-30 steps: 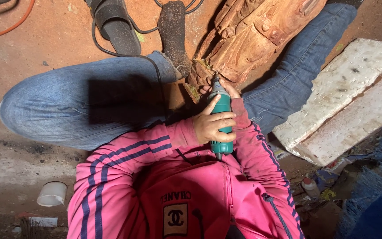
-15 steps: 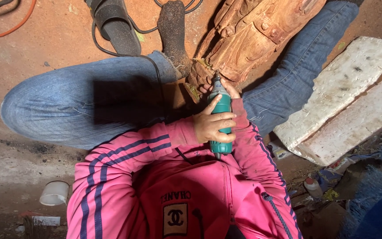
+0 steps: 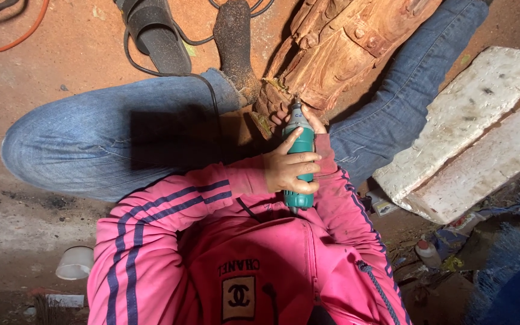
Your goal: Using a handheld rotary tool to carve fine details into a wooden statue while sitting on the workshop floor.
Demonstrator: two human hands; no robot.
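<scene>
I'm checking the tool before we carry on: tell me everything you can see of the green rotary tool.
The green rotary tool is a slim teal cylinder, plastic by its look, with a narrower grey nose. It points away from the person, its tip at the edge of the carved wooden piece. The left hand wraps its middle; the right hand lies mostly hidden behind its nose. Its rear end sits over the pink jacket.

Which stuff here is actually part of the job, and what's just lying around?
In use:
- green rotary tool, gripped by left hand
- right hand, beside the tool's tip
- carved wood piece, under the tip

Lying about:
- black sandal
- white foam blocks
- white cup
- orange cable
</scene>
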